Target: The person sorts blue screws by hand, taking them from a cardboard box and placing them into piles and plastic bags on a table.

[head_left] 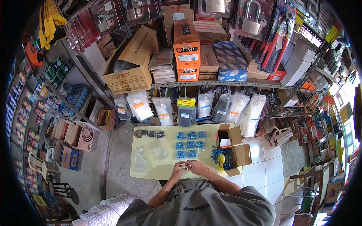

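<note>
My left hand (177,171) and my right hand (197,167) meet at the front edge of the pale yellow table (169,169). Fingers of both are closed together around something small and pale that I cannot make out. Beyond them, several small clear packs of blue pieces (190,144) lie in rows. To the right, an open cardboard box (241,154) contains loose blue pieces (227,160), some spilled beside it. Clear plastic bags (140,160) lie at the left, below a few small packs with dark contents (151,133).
Behind the table, packets of cable ties (204,105) hang from a metal shelf (222,83) loaded with cartons (186,52). A second open box (235,135) with dark contents sits at the table's back right. Stocked shelves line both sides; a white chair (37,164) stands left.
</note>
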Tool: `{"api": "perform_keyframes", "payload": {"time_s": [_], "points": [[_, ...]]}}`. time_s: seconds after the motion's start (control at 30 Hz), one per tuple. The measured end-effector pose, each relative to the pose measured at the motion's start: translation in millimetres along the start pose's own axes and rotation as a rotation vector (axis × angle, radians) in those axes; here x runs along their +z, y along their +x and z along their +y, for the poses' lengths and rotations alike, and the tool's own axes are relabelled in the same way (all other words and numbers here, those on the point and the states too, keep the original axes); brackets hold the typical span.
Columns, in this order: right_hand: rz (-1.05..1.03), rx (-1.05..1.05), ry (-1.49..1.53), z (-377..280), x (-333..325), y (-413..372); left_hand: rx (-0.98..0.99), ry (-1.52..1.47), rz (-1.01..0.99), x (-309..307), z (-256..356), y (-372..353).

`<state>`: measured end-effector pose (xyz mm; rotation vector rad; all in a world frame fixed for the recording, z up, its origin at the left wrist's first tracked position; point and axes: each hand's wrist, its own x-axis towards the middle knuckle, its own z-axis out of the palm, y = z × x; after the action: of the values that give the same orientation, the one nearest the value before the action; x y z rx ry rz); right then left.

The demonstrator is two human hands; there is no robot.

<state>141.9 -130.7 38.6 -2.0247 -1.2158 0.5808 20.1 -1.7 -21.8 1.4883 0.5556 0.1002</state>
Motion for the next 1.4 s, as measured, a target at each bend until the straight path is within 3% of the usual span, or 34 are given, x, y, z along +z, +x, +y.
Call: {"api": "perform_keyframes", "payload": {"time_s": [0.3, 0.43, 0.5, 0.53, 0.6, 0.63, 0.7, 0.8, 0.93, 1.23, 1.4], "points": [[-0.019, 0.107, 0.245, 3.0, -10.2, -1.0, 0.001, 0.187, 0.057, -4.0, 22.2, -0.4], [0.217, 0.113, 0.006, 47.0, -19.7, -0.6, 0.026, 0.231, 0.062, -7.7, 18.0, 0.0], [0.221, 0.373, -0.298, 63.3, -33.7, -2.9, 0.082, 0.241, 0.067, -7.8, 15.8, 1.0], [0.223, 0.376, -0.3, 81.5, -32.2, -8.4, 0.083, 0.24, 0.064, -6.6, 17.6, 0.7], [0.38, 0.227, -0.705, 110.0, -25.9, -18.3, 0.1, 0.275, 0.078, -5.8, 24.2, -2.3], [0.383, 0.226, -0.705, 113.0, -28.5, -22.2, 0.103, 0.276, 0.078, -5.5, 26.7, -3.1], [0.181, 0.299, -0.758, 112.3, -34.0, -25.7, 0.093, 0.246, 0.069, -4.5, 32.4, -3.1], [0.047, 0.439, -0.664, 110.7, -34.9, -13.9, 0.111, 0.275, 0.076, -2.6, 37.4, -4.8], [0.043, 0.4, -0.7, 119.7, -28.2, -9.5, 0.139, 0.292, 0.076, -1.6, 37.9, -4.9], [0.087, 0.339, -0.761, 121.3, -18.9, -17.7, 0.142, 0.261, 0.047, -1.6, 36.1, -4.4], [0.19, 0.295, -0.529, 115.8, -18.7, -13.4, 0.179, 0.282, 0.032, -1.9, 38.6, -6.7]]}}
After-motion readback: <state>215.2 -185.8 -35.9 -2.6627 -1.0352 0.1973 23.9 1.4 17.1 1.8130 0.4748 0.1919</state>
